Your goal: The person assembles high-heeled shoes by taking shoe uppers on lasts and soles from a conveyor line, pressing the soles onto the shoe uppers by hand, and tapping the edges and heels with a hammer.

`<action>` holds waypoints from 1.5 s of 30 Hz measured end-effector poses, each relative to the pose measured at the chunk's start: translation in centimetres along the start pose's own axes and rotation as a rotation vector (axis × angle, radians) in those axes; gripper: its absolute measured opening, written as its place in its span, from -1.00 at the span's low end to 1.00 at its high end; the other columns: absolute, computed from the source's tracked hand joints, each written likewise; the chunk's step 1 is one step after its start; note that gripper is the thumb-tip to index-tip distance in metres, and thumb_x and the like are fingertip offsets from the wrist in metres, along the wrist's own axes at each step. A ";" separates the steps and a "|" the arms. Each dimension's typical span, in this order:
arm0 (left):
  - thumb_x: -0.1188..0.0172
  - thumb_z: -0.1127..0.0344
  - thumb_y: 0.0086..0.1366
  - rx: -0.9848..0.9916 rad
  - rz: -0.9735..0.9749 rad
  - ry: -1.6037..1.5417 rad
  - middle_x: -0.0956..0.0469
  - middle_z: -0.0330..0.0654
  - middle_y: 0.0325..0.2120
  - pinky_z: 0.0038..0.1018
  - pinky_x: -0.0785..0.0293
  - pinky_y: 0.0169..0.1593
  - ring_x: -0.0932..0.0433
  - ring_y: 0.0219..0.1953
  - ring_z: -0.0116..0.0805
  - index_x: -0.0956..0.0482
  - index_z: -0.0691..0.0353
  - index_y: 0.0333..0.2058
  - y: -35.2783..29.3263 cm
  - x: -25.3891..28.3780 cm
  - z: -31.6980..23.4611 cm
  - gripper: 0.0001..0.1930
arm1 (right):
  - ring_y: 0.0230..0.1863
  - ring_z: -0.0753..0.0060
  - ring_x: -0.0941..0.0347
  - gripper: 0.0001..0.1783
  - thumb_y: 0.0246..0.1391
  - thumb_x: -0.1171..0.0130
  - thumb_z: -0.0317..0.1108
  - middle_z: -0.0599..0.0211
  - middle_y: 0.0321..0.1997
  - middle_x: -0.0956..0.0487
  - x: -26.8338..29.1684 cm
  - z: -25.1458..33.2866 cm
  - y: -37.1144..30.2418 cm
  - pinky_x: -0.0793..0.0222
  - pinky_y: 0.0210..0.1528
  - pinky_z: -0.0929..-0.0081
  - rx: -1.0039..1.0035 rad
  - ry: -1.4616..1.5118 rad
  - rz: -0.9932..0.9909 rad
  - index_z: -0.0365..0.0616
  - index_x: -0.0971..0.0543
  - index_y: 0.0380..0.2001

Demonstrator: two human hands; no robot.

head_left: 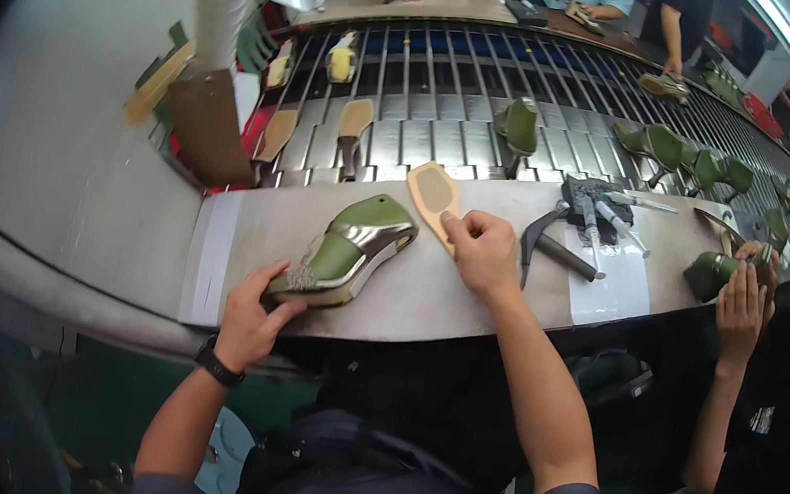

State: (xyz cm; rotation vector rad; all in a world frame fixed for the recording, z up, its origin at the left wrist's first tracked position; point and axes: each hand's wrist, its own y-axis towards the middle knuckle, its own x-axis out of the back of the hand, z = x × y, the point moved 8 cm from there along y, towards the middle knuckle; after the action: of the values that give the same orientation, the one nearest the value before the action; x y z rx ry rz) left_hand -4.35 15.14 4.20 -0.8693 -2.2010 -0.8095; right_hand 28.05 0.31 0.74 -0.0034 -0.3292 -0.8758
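The green and metallic shoe upper on its last point(346, 248) lies on its side near the front edge of the worktable point(468, 303), toe end toward the near left. It looks rigid and fairly solid because of the last inside, while its shiny skin seems smooth and easily scuffed; the toe or heel seems the safest place to hold. The left hand point(251, 320) grasps its toe end. The right hand point(480, 249) presses fingertips onto a tan insole board point(432, 197), thin and probably light, lying just beyond the shoe. A hammer point(545, 243) lies to the right.
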 end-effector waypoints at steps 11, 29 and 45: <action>-0.42 0.32 0.34 -0.034 -0.224 -0.458 -0.71 -0.23 -0.32 -0.57 -0.56 -0.19 -0.63 -0.29 -0.58 -0.63 0.37 -0.10 7.1 5.2 -6.4 -0.73 | -0.60 0.58 -0.30 -0.51 0.22 -0.38 -0.15 0.40 -0.71 -0.48 -1.1 -0.6 0.0 -0.24 -0.50 0.41 0.018 0.050 -0.069 -0.30 -0.57 -0.66; 0.01 0.34 0.61 0.002 -0.113 -1.206 -0.58 0.22 0.15 -0.27 -0.70 0.09 -0.63 0.17 -0.14 -0.18 0.24 0.46 11.3 2.3 -8.0 -0.48 | -0.32 0.58 -0.48 -0.78 0.16 -0.39 -0.40 0.30 -0.28 -0.64 0.0 -0.6 -5.4 -0.42 -0.24 0.53 0.033 0.175 -0.145 -0.32 -0.61 -0.22; -0.03 0.34 0.59 -0.176 -0.015 -1.252 -0.51 0.32 0.20 -0.05 -0.55 0.32 -0.57 0.25 0.11 -0.36 0.28 0.31 10.5 1.3 -7.5 -0.61 | 0.03 0.25 -0.66 -0.51 0.47 -0.11 -0.17 -0.04 0.20 -0.63 3.8 -3.8 -23.1 -0.58 0.01 0.37 -0.440 0.945 0.038 -0.31 -0.45 0.26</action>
State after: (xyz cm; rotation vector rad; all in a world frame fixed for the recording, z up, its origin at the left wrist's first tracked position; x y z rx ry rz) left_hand 5.15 16.48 12.94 -1.7762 -3.1830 -0.4787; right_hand 13.96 -17.89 -4.81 -0.0031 0.7454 -0.8080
